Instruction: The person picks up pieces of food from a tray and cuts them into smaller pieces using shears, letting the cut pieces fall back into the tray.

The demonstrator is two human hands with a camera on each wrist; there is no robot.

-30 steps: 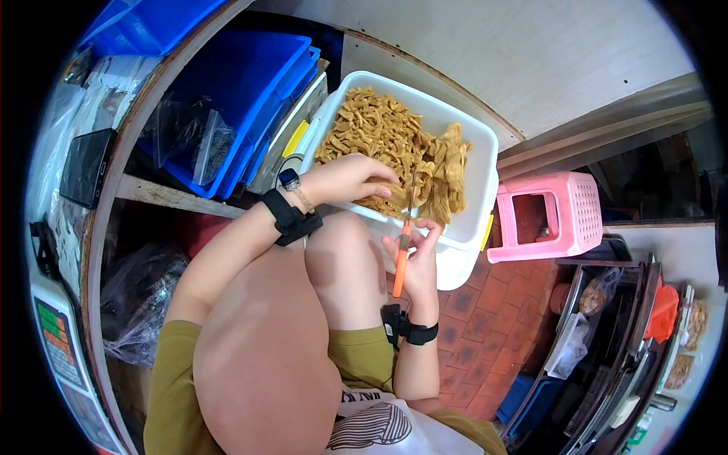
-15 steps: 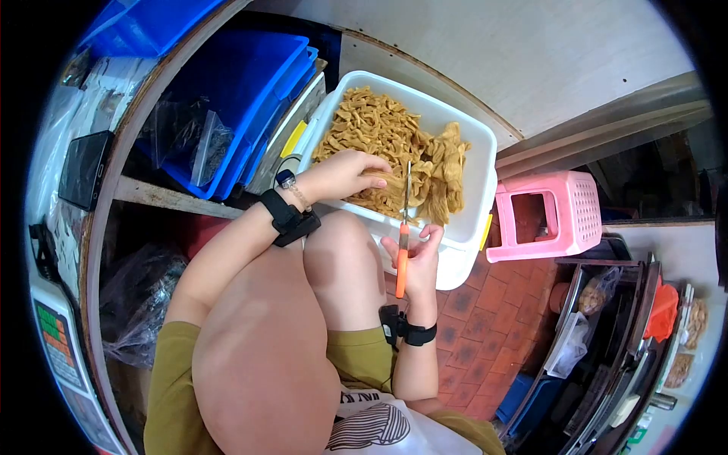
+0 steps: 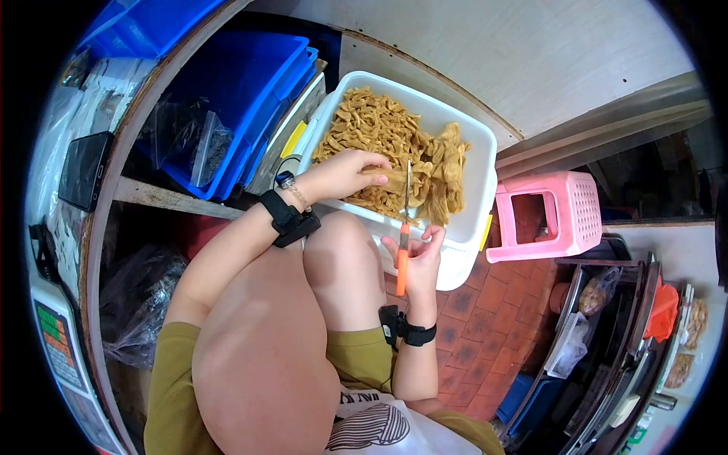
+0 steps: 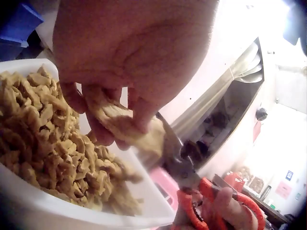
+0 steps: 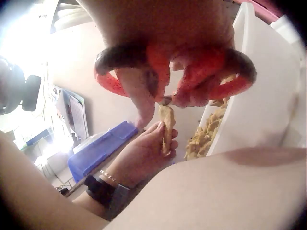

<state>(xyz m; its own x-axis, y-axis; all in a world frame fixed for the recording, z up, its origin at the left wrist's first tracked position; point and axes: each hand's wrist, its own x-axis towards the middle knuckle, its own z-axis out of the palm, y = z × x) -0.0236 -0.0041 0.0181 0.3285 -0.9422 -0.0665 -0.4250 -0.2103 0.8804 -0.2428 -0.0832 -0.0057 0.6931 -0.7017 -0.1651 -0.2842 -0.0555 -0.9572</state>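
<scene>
My left hand (image 3: pixel 345 174) is over the near left part of a white tub (image 3: pixel 481 163), pinching a tan, wrinkled strip of food (image 4: pixel 112 117) between thumb and fingers. In my right hand (image 3: pixel 422 267) are orange-handled scissors (image 3: pixel 402 262), with thumb and fingers through the loops. Their blades point away from me over the tub, and in the left wrist view they meet the strip's free end. Short cut pieces (image 3: pixel 371 121) of the same tan food heap up in the tub's left side. Longer uncut lengths (image 3: pixel 449 163) lie at its right.
Blue crates (image 3: pixel 227 83) stand on the left beside a wooden shelf edge (image 3: pixel 171 199). A pink stool (image 3: pixel 580 216) is right of the tub on a red tiled floor (image 3: pixel 474 303). A pale panel (image 3: pixel 546 61) rises behind the tub. My bare knees are close below it.
Both hands have shifted slightly left, the scissors with the right hand. The left hand keeps its pinch on the tan strip. Over the last half second hardly anything moves.
</scene>
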